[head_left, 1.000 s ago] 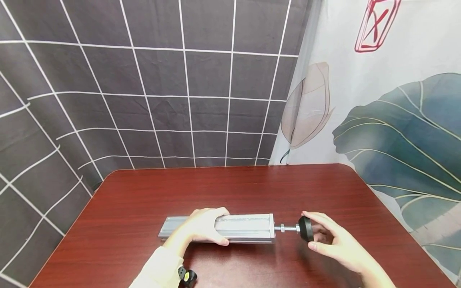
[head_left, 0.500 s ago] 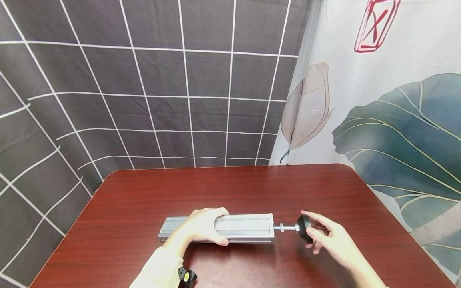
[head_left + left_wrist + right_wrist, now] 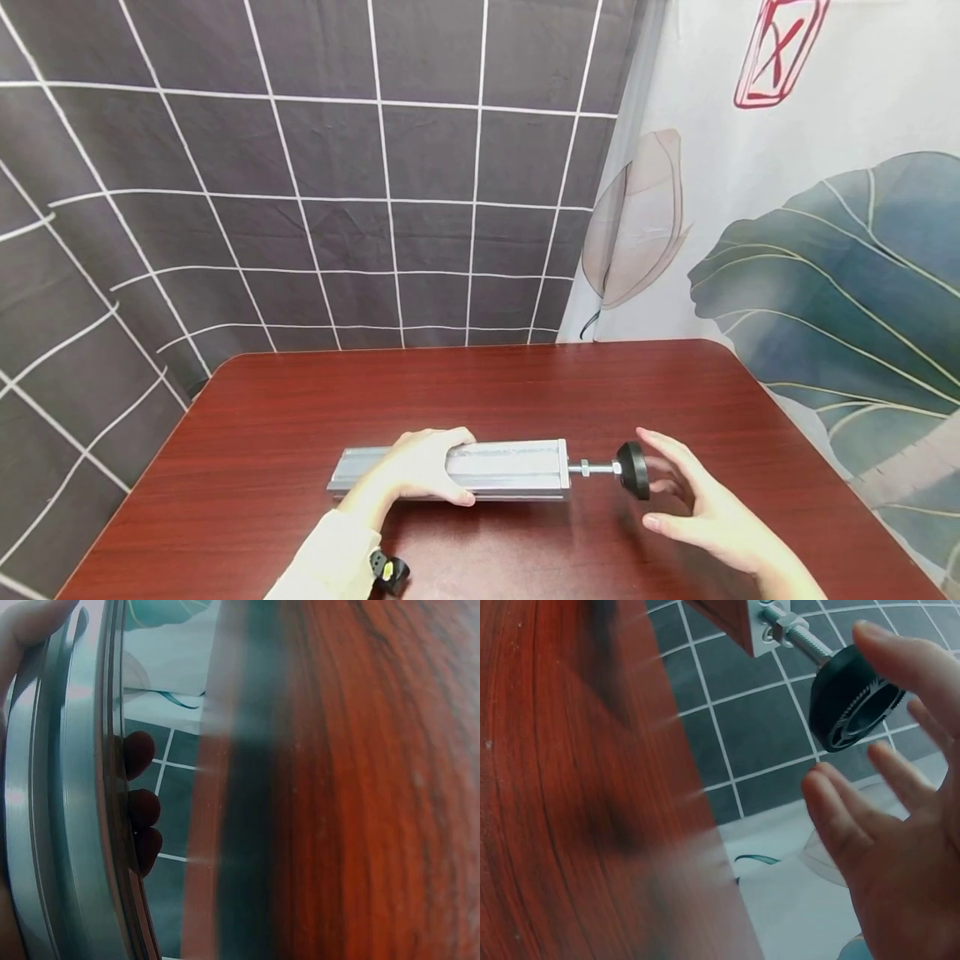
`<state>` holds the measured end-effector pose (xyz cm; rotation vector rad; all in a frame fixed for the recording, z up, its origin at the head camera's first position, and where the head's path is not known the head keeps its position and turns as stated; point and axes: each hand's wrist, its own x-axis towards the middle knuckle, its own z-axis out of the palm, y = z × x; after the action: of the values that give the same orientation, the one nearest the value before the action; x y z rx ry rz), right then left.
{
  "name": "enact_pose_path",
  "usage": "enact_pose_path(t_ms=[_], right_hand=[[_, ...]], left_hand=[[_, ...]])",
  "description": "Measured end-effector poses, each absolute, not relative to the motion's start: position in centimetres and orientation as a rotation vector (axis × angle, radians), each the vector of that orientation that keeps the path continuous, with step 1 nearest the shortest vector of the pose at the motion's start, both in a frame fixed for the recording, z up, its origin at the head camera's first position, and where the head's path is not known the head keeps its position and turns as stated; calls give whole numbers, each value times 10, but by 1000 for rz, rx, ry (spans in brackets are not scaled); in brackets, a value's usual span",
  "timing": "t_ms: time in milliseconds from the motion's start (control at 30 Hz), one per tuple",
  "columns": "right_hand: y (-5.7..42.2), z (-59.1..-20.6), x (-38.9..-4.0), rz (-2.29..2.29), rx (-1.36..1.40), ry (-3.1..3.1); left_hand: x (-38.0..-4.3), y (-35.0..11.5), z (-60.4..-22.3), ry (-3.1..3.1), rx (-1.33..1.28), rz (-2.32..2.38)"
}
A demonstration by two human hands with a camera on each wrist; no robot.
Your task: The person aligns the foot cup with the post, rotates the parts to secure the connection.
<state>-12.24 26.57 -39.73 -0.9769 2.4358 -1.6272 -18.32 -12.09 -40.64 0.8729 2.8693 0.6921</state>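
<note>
My left hand (image 3: pixel 426 468) grips a silver aluminium profile (image 3: pixel 517 468) around its middle, thumb on the near side. In the left wrist view, fingertips (image 3: pixel 144 808) curl round the profile's underside (image 3: pixel 86 787), which is held above the table. A threaded rod with nuts (image 3: pixel 592 468) sticks out of its right end plate. At the rod's end sits a black round levelling foot (image 3: pixel 633 470), its hollow face toward my right hand (image 3: pixel 705 508). That hand's fingers are spread and loosely bent beside the foot; in the right wrist view, a gap shows between the lower fingertips and the foot (image 3: pixel 847 701).
The red-brown wooden table (image 3: pixel 465 392) lies under both hands. A grey cloth with white grid lines (image 3: pixel 435 233) hangs behind it, and a white curtain with leaf prints (image 3: pixel 825 333) hangs at the right. A black device (image 3: pixel 390 573) is strapped at the left wrist.
Half a second ago, my right thumb and fingers pinched the levelling foot; now they are spread away from it. My left hand keeps its grip on the profile.
</note>
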Motion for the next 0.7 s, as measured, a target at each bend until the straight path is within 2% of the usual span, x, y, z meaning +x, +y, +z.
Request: enact_pose_path(t_ms=[267,700], right_hand=[[260,-396,-124,-1616,-1144,2505],[252,-394,-123,-1678,-797,2605]], left_hand=[[-181,-122,-403,2869,875,690],[-179,-120,-403,2862,874,685]])
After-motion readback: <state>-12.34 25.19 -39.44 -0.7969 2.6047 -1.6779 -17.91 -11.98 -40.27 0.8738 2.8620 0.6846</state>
